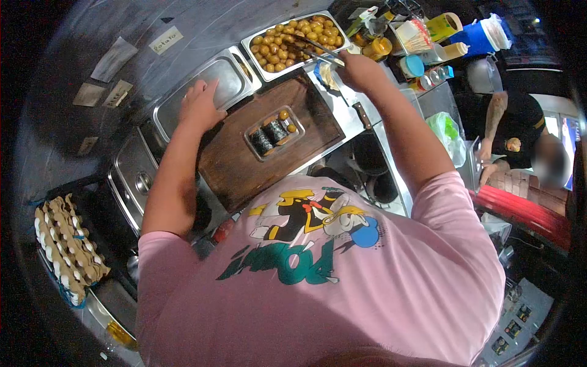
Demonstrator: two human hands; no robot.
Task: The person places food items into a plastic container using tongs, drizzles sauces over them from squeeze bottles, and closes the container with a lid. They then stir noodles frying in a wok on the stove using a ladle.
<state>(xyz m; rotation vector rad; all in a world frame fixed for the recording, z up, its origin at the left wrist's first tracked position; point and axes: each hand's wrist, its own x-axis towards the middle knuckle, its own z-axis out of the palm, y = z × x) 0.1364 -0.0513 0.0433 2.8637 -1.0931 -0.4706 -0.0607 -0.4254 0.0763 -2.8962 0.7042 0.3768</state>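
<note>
My right hand (359, 68) is closed around metal tongs (327, 54), whose tips reach in among small round golden potatoes (287, 44). These fill a rectangular steel pan (267, 76) at the back. My left hand (202, 105) rests, fingers spread, on a steel lid (227, 72) beside that pan. Between my arms, a clear plastic container (250, 139) sits on a brown wooden board (229, 168). It holds dark seaweed-wrapped pieces (269, 136) and two of the round potatoes (286, 120) at its right end.
A knife (362, 115) lies right of the board. Sauce bottles and jars (413, 65) crowd the back right. Egg trays (67, 244) stand at the left, near another lidded pan (131, 174). At the far right, a co-worker's hands (485, 159) hold a metal tray.
</note>
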